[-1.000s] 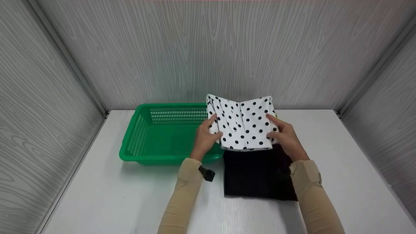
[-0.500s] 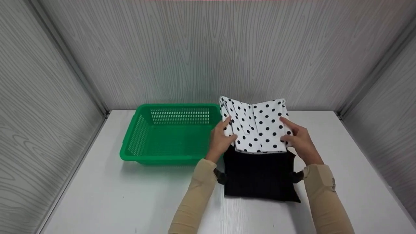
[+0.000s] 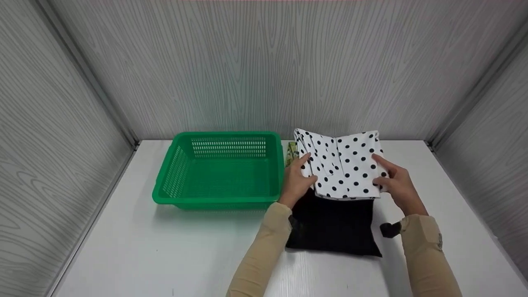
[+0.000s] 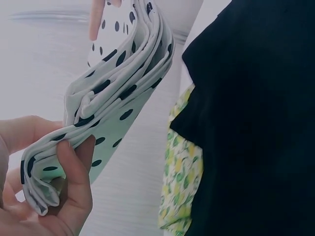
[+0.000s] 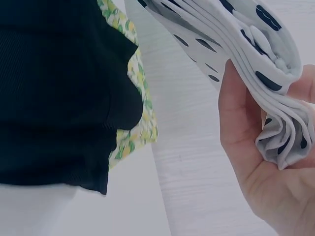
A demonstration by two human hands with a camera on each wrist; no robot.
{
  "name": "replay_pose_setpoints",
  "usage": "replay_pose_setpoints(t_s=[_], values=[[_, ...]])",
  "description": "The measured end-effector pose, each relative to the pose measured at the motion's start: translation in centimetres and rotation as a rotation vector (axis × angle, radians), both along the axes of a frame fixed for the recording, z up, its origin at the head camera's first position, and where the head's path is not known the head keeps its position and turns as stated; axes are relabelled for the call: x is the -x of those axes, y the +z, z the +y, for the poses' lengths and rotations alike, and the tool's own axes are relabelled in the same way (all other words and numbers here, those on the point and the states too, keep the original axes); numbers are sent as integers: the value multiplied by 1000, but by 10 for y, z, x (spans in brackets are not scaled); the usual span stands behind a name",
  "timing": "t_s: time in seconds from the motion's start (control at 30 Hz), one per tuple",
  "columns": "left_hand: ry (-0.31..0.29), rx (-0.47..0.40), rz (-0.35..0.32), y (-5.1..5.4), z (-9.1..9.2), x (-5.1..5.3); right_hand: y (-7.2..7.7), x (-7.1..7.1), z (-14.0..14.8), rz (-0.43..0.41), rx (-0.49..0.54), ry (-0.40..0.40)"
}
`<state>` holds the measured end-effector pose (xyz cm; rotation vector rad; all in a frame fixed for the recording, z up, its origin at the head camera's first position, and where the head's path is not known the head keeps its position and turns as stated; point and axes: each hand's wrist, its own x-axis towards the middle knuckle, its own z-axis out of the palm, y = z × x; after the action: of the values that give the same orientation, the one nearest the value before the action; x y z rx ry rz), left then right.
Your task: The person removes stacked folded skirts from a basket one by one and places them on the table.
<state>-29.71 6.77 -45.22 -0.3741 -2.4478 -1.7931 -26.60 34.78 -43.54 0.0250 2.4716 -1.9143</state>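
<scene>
A white cloth with black polka dots (image 3: 346, 169), folded into several layers, is held up between my two hands. My left hand (image 3: 295, 183) pinches its left edge, thumb in front. On the opposite edge, my right hand (image 3: 398, 185) grips in the same way. Both wrist views show the folded layers bunched between thumb and fingers. Below the polka-dot cloth lies a black cloth (image 3: 336, 231), its far part hidden from the head view. Under the black one, a yellow-green patterned cloth (image 4: 179, 172) sticks out at the far side.
A green plastic basket (image 3: 216, 201) with slotted walls stands on the white table (image 3: 198, 251), left of my left hand. Grey wood-grain panels (image 3: 264, 70) enclose the table at the back and both sides.
Both hands have moved right and slightly nearer with the polka-dot cloth, from partly over the basket to above the black cloth. A strip of patterned cloth now shows beside the basket.
</scene>
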Motion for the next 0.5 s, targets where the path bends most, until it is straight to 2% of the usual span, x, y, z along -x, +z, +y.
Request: replay_pose_setpoints(t_s=[0.17,0.5], values=[[-14,2,-43,-8,16,-1,-6,-7,15,-8,-22,-10],[3,-9,-104,-17,38,-6,-14,-14,36,-12,-51,-31]])
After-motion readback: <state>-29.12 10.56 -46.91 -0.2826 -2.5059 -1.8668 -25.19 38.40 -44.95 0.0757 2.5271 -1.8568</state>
